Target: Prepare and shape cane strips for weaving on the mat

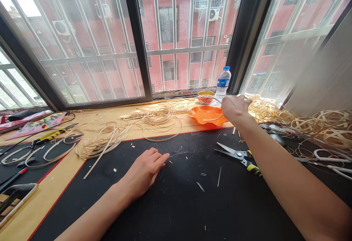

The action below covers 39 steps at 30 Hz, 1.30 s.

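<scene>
My left hand (145,171) lies palm down on the black work mat (176,211), its fingers loose and touching only scattered cane bits. My right hand (235,109) reaches far forward, just past the rim of a scalloped orange dish (203,115). Thin cane strands curve near its fingers, but I cannot tell whether it pinches one. Coiled pale cane strips (162,114) lie to the left of the dish. Below my right forearm rest yellow-and-black-handled scissors (236,155).
A plastic water bottle (223,83) and a small bowl (205,97) stand by the barred window (176,50). Woven cane rings (327,127) pile up at right. Another cane bundle (101,142), yellow-handled pliers (52,135) and cane hoops (46,153) lie at left.
</scene>
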Each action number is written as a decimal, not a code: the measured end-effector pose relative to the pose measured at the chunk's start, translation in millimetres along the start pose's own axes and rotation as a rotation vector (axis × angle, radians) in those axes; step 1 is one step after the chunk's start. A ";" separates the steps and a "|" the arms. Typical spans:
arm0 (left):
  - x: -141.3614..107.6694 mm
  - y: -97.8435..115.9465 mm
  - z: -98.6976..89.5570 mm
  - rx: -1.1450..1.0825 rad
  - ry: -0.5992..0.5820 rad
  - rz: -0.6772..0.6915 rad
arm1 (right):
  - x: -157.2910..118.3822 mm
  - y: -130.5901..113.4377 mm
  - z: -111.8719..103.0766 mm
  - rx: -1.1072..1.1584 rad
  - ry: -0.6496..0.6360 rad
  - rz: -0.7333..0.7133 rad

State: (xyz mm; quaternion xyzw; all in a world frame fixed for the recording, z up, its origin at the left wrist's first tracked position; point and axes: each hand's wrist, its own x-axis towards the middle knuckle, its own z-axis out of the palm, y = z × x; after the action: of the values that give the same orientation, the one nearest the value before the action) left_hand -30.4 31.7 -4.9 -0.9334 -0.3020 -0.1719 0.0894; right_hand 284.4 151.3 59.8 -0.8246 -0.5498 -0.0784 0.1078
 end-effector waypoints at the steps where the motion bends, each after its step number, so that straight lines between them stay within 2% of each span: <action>1: -0.1 0.0 0.0 0.001 0.002 0.001 | -0.1 0.4 -1.8 0.007 0.013 -0.003; 8: 0.6 0.9 -0.3 0.000 0.006 0.010 | -0.2 4.4 -13.1 0.054 0.098 -0.015; 16: -0.4 1.0 -1.8 0.006 0.008 0.012 | -6.7 2.8 -21.4 0.053 0.131 -0.053; 28: -1.3 0.6 0.5 -0.004 0.007 0.013 | -18.9 -0.7 -34.9 0.027 0.007 -0.104; 39: -0.8 -0.7 1.3 -0.004 -0.014 0.008 | -9.0 6.7 -29.4 0.098 0.021 -0.145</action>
State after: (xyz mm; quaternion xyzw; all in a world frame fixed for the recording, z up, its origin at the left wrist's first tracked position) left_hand -31.1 32.1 -6.4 -0.9359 -0.2988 -0.1657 0.0862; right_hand 286.8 133.0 85.2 -0.7757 -0.6099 -0.0676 0.1477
